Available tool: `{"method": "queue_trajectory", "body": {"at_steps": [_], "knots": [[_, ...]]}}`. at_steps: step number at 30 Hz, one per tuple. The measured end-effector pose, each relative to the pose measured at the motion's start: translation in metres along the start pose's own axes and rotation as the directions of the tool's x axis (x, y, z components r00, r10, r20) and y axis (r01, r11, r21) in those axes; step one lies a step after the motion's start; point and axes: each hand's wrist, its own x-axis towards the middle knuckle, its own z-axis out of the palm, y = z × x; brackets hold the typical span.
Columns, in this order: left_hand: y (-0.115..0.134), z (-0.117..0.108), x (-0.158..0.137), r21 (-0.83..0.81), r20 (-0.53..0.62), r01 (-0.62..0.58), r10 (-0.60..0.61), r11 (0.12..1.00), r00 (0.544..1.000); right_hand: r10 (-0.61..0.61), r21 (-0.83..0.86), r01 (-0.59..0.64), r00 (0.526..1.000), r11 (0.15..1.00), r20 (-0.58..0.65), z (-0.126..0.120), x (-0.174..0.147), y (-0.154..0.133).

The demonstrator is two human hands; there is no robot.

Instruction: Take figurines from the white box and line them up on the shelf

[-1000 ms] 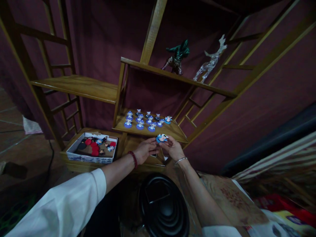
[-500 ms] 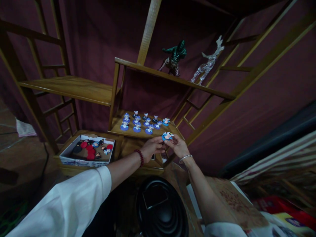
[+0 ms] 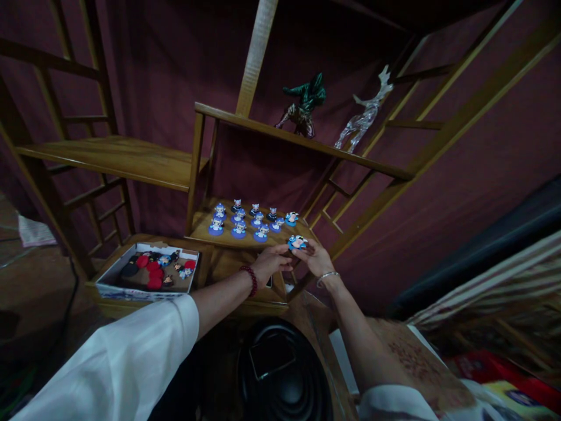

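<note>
A small blue-and-white figurine (image 3: 297, 241) on a blue base is held up just in front of the lower shelf (image 3: 202, 225). My right hand (image 3: 317, 259) grips its right side between thumb and fingers. From the left, my left hand (image 3: 270, 263) pinches the edge of the base, its fingers closed. Behind, on that shelf, several purple-based figurines (image 3: 239, 229) stand in rows, with dark-based ones (image 3: 255, 209) at the back. A similar blue figurine (image 3: 291, 218) stands at the shelf's right end.
An open box (image 3: 193, 279) at lower left contains red and black discs and small figurines. Above, a green-and-bronze statue (image 3: 307, 105) and a clear deer statue (image 3: 363, 120) stand on the upper shelf (image 3: 258, 133). A black rounded object (image 3: 289, 386) sits below my arms.
The view has shifted slightly, so the shelf and box appear a little further left. Both hands keep hold of the blue figurine in nearly the same position.
</note>
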Motion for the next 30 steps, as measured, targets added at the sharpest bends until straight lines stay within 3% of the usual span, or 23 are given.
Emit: {"method": "queue_trajectory", "body": {"at_steps": [3, 5, 7, 9, 11, 14, 19, 30], "knots": [[-0.006, -0.002, 0.007, 0.237, -0.025, -0.021, 0.028, 0.971, 0.999, -0.009, -0.029, 0.009, 1.000, 1.000, -0.010, -0.001, 0.003, 0.003], [-0.010, -0.006, 0.010, 0.483, -0.044, -0.049, 0.080, 0.874, 0.996, -0.006, -0.038, 0.006, 1.000, 0.999, -0.005, -0.001, 0.005, 0.004], [-0.012, -0.009, 0.010, 0.727, 0.019, -0.173, 0.233, 0.664, 0.972, -0.004, -0.048, 0.005, 1.000, 0.999, 0.005, -0.002, 0.008, 0.005], [-0.012, -0.012, 0.008, 0.863, 0.190, -0.332, 0.364, 0.380, 0.912, -0.008, -0.069, 0.009, 1.000, 0.998, 0.018, -0.003, 0.011, 0.007], [-0.011, -0.014, 0.007, 0.887, 0.361, -0.442, 0.396, 0.134, 0.844, -0.009, -0.108, 0.013, 0.999, 0.994, 0.037, -0.004, 0.013, 0.008], [-0.011, -0.013, 0.009, 0.861, 0.494, -0.502, 0.373, -0.083, 0.785, -0.009, -0.142, 0.016, 0.998, 0.990, 0.055, -0.005, 0.015, 0.010], [-0.016, -0.011, 0.022, 0.846, 0.533, -0.487, 0.334, -0.219, 0.777, -0.013, -0.118, 0.025, 0.995, 0.993, 0.102, -0.007, 0.013, 0.008], [-0.012, -0.019, 0.031, 0.823, 0.562, -0.492, 0.285, -0.283, 0.776, 0.001, -0.037, 0.003, 0.992, 0.999, 0.125, -0.010, 0.015, 0.014]]}}
